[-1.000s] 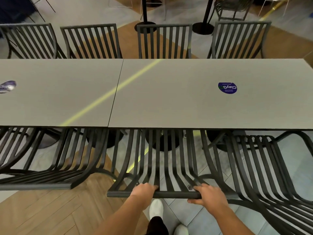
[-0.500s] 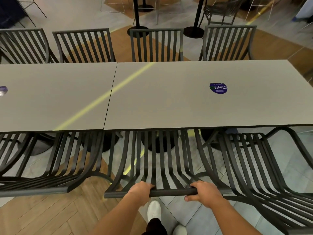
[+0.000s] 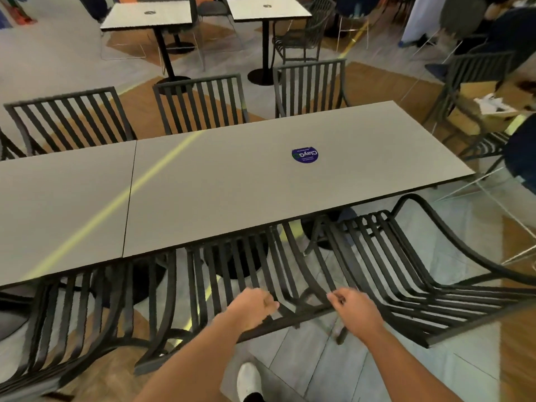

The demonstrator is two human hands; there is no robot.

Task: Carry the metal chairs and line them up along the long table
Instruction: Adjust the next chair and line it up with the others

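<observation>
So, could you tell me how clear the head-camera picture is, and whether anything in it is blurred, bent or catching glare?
Head view: wide-angle bending tilts and curves the long table; motion blur smears the far right background and softens the left hand and right hand over the chair; a yellowish streak of reflected light crosses the tabletop; the round blue sticker stays readable.

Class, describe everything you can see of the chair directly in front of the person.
The middle chair is dark metal, built of curved slats running from the backrest down into the seat. Its seat is tucked under the long table, backrest toward the camera. The left hand and right hand are at its top rail, fingers loosely curled. Similar chairs stand close on either side.
</observation>
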